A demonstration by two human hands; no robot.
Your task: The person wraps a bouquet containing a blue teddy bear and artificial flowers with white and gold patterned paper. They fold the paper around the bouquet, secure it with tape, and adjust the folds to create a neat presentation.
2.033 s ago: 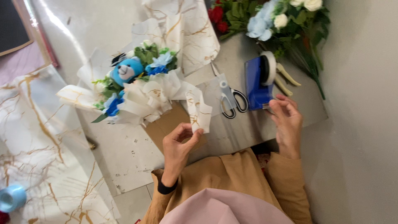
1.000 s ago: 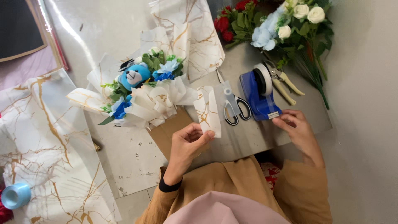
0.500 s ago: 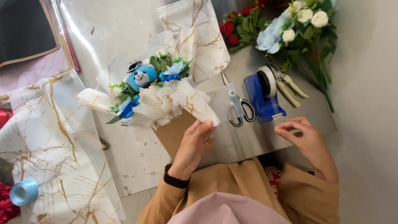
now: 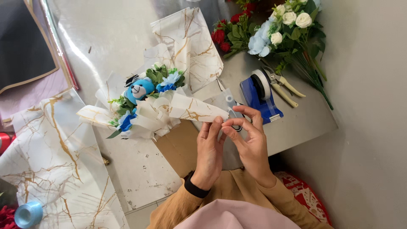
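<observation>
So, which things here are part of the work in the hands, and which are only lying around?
In use:
- left hand and right hand, pinching the wrap fold
- bouquet with blue bear
- tape dispenser, close by

Lying about:
- pruners
- loose flowers
- spare wrap sheets
- blue ribbon roll

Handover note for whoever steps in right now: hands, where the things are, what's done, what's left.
Left hand: pinching the tip of the marbled wrapping sheet of the bouquet.
Right hand: fingertips meet the left's at that tip; whether it holds tape is unclear.
Bouquet with blue bear lies on the table; tape dispenser, scissors beside.
Done: flowers wrapped in folded sheets.
Left: this fold looks unfixed.
</observation>
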